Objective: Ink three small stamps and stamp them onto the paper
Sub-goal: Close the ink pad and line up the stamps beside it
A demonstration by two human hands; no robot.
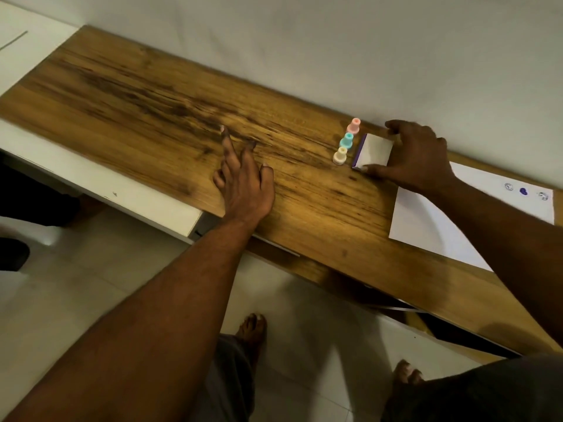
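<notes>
Along table (137, 95) back edge | right hand (417, 156) grips ink pad (376, 150) beside stamps (346, 141) | left hand (243, 181) spread on open wood

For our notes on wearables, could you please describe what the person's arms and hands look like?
Both arms are bare. The left forearm and right forearm show no sleeves in view. The left hand and right hand wear no gloves. No watch, bracelet, ring or other marking is visible.
</notes>
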